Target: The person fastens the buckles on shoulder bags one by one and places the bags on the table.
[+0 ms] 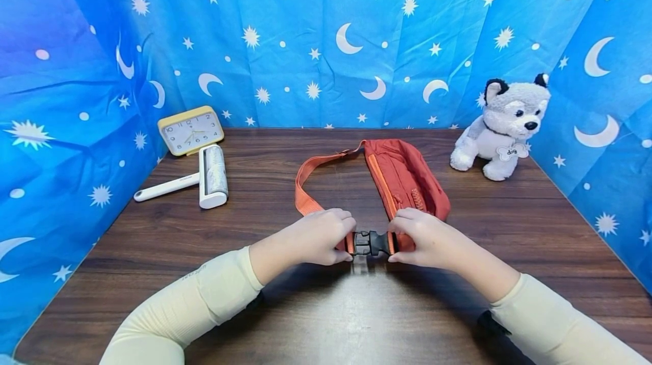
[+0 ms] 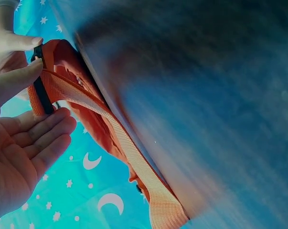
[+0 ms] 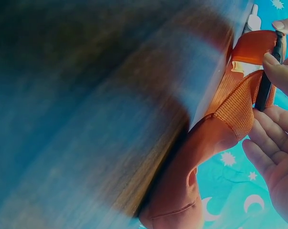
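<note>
A black plastic side-release buckle (image 1: 369, 243) sits slightly below the centre of the head view, its two halves meeting end to end; whether it is fully latched I cannot tell. The left hand (image 1: 323, 235) pinches the buckle's left end between thumb and fingers, where a flat orange webbing strap (image 1: 304, 184) threads through. The right hand (image 1: 425, 237) pinches the opposite end the same way, just beside a rust-red fabric waist bag (image 1: 407, 175) with an orange zip. The bag lies right of centre, and the strap curves from its top round to the left hand. Cream long sleeves (image 1: 204, 291) cover both forearms, entering from the lower corners.

Beneath everything is a dark brown wood-grain table (image 1: 265, 178). At middle left lies a white-handled lint roller (image 1: 213, 178), near a yellow-framed rectangular alarm clock (image 1: 191, 132) behind it. At right of the frame sits a grey-and-white plush dog (image 1: 494, 144) with a bone-shaped tag. A blue fabric backdrop (image 1: 295, 20) with white moons and stars fills the top and sides.
</note>
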A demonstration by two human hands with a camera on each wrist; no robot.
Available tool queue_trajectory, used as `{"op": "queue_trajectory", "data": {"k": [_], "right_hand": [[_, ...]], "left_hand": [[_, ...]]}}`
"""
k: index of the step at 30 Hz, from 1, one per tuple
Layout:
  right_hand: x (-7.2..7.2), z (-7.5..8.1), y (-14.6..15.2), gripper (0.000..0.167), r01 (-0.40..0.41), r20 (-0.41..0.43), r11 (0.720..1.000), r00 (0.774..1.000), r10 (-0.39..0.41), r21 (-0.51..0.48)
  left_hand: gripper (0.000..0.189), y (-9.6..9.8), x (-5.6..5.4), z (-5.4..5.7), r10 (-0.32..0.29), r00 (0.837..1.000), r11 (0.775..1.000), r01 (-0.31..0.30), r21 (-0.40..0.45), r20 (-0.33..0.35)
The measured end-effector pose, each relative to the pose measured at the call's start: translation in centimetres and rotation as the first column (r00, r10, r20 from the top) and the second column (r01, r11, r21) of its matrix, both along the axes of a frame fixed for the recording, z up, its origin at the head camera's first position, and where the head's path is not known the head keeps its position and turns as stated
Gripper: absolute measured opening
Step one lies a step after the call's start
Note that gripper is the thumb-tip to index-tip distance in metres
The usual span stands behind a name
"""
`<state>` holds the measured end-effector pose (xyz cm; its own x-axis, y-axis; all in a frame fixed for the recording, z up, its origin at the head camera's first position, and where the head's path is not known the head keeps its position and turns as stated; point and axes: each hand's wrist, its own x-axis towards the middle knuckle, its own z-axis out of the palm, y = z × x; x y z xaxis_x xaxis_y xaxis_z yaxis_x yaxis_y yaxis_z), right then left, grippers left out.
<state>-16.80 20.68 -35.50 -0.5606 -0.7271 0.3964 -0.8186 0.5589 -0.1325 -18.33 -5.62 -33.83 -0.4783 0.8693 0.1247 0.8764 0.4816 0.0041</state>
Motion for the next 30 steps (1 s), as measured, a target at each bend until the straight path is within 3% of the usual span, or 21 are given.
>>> {"op": "queue_trajectory", "data": {"k": [30], "right_hand": [[-0.02, 0.17, -0.47, 0.039, 0.006, 0.022, 1.0, 1.0, -0.006, 0.009]], "left_hand": [[0.035, 0.24, 0.13, -0.12, 0.013, 1.0, 1.0, -0.013, -0.001, -0.017]]}}
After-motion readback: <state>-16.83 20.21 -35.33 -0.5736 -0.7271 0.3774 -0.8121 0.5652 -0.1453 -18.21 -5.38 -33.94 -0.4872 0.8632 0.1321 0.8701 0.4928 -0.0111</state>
